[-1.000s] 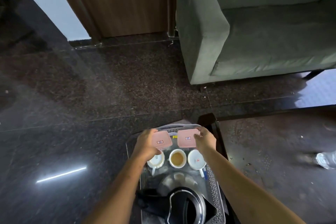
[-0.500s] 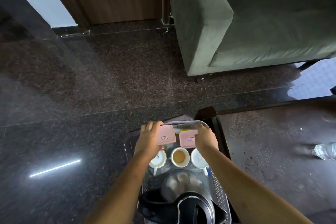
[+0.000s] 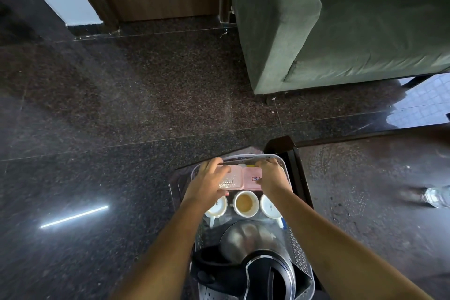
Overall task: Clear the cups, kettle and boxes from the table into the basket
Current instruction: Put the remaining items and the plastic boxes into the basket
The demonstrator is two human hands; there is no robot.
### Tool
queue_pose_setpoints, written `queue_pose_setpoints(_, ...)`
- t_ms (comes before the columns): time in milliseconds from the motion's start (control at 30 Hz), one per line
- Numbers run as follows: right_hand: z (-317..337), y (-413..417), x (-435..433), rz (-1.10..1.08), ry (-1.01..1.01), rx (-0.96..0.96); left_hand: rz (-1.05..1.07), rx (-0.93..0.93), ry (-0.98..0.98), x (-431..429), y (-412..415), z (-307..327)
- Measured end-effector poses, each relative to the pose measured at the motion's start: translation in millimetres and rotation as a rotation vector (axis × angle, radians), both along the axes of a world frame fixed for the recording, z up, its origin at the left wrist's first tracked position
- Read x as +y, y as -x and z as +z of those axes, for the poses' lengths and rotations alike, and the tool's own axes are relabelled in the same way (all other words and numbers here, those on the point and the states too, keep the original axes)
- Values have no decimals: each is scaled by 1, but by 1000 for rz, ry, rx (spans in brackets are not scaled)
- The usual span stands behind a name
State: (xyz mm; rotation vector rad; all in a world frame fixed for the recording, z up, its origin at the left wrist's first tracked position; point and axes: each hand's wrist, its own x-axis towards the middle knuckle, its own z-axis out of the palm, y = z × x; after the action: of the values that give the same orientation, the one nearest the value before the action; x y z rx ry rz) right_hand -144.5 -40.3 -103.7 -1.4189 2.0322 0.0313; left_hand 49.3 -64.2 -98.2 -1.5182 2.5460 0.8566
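Nearest in the basket (image 3: 300, 253) lies the kettle (image 3: 248, 258), then three cups (image 3: 245, 203). At the far end, the left hand (image 3: 209, 184) and right hand (image 3: 270, 174) each pinch a pink box (image 3: 250, 178), probably to set them flat, side by side.

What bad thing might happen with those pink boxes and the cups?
The middle cup looks like it holds tea right beside the pink boxes; a bump from the left hand or right hand might spill it. The kettle crowds the basket, so things may tip.
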Motion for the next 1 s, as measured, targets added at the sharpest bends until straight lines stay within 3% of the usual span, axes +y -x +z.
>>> queue_pose_setpoints(100, -3, -3, 6, -86, 119, -59, 35, 12, -39, 3, -3, -3)
queue_pose_setpoints(200, 11, -9, 1, 14, 79, 59, 31, -26, -53, 1, -2, -1)
queue_pose_setpoints(367, 17, -27, -1, 103, 95, -24, 5, -199, -39, -4, -2, 2)
queue_pose_setpoints(633, 13, -49, -2, 222, -22, 11, 131, -165, -94, -1, -3, 1)
queue_pose_setpoints(1000, 18, -50, 0, 271, -65, 51, 8, -313, -43, -6, -1, 11)
